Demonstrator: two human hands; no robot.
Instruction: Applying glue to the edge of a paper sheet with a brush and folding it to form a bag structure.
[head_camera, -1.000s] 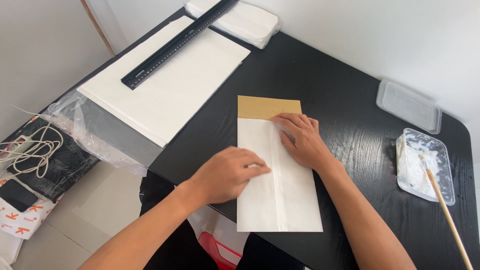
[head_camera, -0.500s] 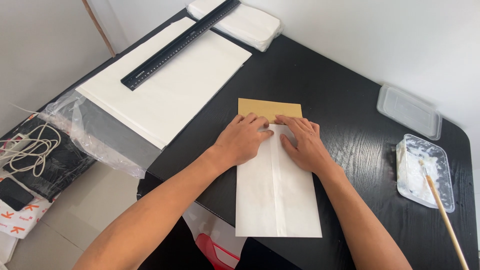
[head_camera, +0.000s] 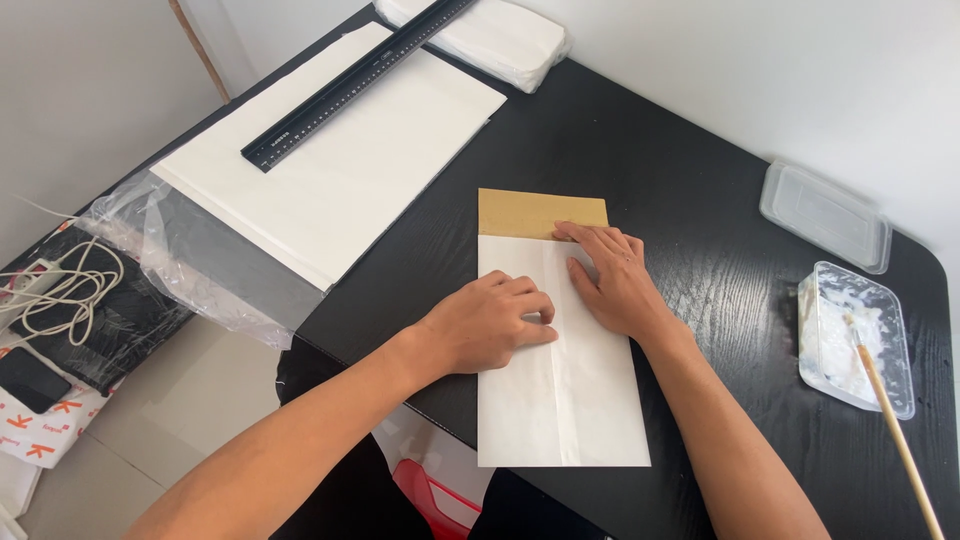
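Observation:
A folded white paper sheet (head_camera: 560, 390) lies on the black table (head_camera: 660, 170), wrapped over a brown cardboard piece (head_camera: 530, 212) whose top strip sticks out. My left hand (head_camera: 490, 322) presses flat on the paper's left half, fingers curled toward the centre seam. My right hand (head_camera: 612, 278) rests flat on the upper right part, fingertips at the edge where paper meets cardboard. Neither hand grips anything.
A stack of large white sheets (head_camera: 340, 160) with a black ruler (head_camera: 350, 80) on top lies at the left. Clear plastic wrap (head_camera: 190, 260) hangs off the table edge. A plastic tray with white paste (head_camera: 850, 335), a wooden-handled brush (head_camera: 895, 430) and a lid (head_camera: 825, 215) sit at the right.
My left hand slid up to the top of the paper beside the right hand, then back down along the left half to mid-sheet. My right hand stayed near the top.

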